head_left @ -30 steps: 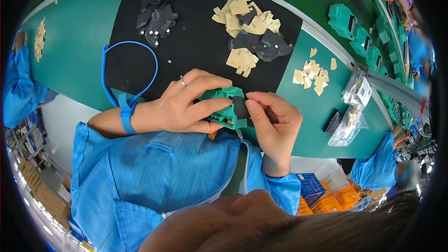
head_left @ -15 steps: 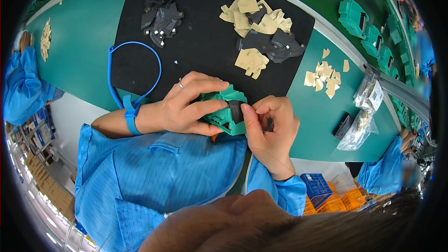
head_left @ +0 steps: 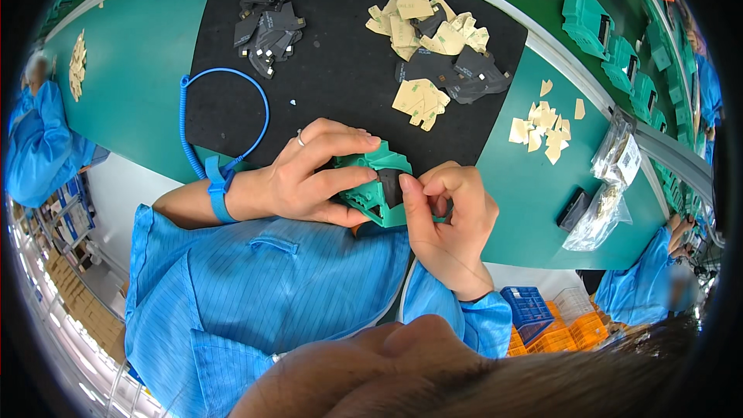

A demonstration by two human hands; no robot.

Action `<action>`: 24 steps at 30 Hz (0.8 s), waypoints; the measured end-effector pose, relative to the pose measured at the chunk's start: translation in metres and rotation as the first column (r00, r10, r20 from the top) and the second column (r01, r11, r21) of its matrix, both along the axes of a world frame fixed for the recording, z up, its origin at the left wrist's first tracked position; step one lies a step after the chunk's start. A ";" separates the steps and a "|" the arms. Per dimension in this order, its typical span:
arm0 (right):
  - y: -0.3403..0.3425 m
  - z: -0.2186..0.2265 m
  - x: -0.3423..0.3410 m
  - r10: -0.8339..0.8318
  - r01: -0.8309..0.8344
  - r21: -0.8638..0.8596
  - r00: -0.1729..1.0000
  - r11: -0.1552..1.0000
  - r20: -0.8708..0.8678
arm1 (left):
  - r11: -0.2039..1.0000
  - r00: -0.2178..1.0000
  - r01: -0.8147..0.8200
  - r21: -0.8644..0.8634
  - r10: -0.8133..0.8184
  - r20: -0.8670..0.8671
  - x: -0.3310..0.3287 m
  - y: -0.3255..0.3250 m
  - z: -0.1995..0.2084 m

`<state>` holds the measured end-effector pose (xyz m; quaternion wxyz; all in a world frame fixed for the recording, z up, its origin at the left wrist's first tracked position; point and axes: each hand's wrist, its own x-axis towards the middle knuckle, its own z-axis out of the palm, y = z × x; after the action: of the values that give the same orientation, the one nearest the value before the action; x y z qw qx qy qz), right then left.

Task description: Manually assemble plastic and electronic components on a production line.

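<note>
Left hand [head_left: 316, 174] grips green box [head_left: 389, 157]; right hand [head_left: 453, 220] pinches black sheet [head_left: 392, 188] under its thumb. Best keep it flat.

Green table [head_left: 139, 70] with a black mat [head_left: 333, 39] on top.
Carries dark flat pieces [head_left: 275, 33] at the mat's left, a cream-and-black pile [head_left: 441, 39] at its right, a looped blue cord [head_left: 183, 120]; bears a pale heap [head_left: 77, 66] far left, pale scraps [head_left: 546, 118] and a black box [head_left: 573, 209] beside clear plastic bags [head_left: 594, 224] at right.
</note>
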<state>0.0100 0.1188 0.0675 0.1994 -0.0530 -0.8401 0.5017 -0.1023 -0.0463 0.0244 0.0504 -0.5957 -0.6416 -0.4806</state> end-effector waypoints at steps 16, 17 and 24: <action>-0.002 0.000 -0.003 0.000 0.000 0.032 1.000 0.999 0.000 | 1.000 1.000 -0.001 -0.003 0.001 -0.003 -0.001 -0.001 -0.001; -0.002 0.000 -0.003 -0.001 0.000 0.032 1.000 0.999 0.001 | 1.000 1.000 -0.005 -0.003 0.005 -0.006 -0.001 -0.001 -0.002; -0.004 0.002 -0.008 -0.055 0.041 0.316 0.998 0.948 0.036 | 0.997 0.996 0.027 -0.073 -0.033 -0.083 -0.007 -0.004 0.003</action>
<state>0.0015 0.1152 0.0698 0.1990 -0.0521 -0.9119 0.3550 -0.1094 -0.0498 0.0278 0.0489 -0.6264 -0.6469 -0.4322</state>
